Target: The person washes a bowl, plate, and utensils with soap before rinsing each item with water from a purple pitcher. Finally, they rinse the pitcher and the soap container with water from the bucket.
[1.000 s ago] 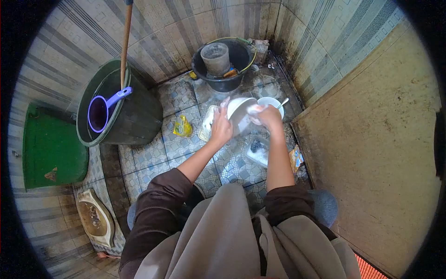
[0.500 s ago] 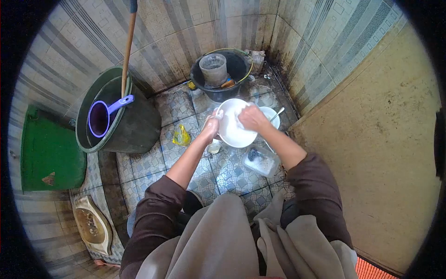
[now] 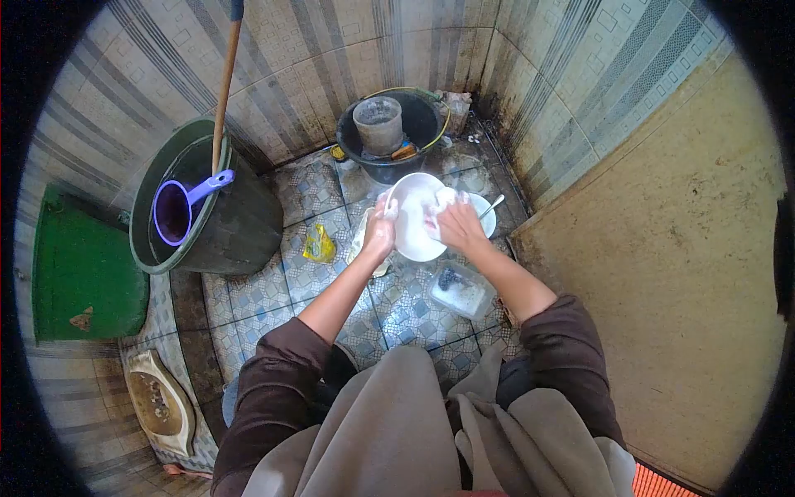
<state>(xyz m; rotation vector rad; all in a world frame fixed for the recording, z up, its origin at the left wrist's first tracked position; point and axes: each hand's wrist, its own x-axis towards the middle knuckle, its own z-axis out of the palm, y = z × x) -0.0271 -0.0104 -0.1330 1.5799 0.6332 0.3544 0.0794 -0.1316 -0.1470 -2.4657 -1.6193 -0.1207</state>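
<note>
Your left hand (image 3: 380,232) grips a white bowl's (image 3: 413,240) rim on your side of the black basin (image 3: 368,166); your right hand (image 3: 461,225) meets the bowl's opposite side, its grip unclear under suds (image 3: 446,196). Left of the basin sit a yellow packet (image 3: 320,245) and a green barrel (image 3: 248,224).

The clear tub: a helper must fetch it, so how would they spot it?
Find the tiled floor, then the white bowl in the left hand. Just below that in the picture, slightly right, sits the clear tub. Unlike the round bowl, it is rectangular, with a dark clump inside.
</note>
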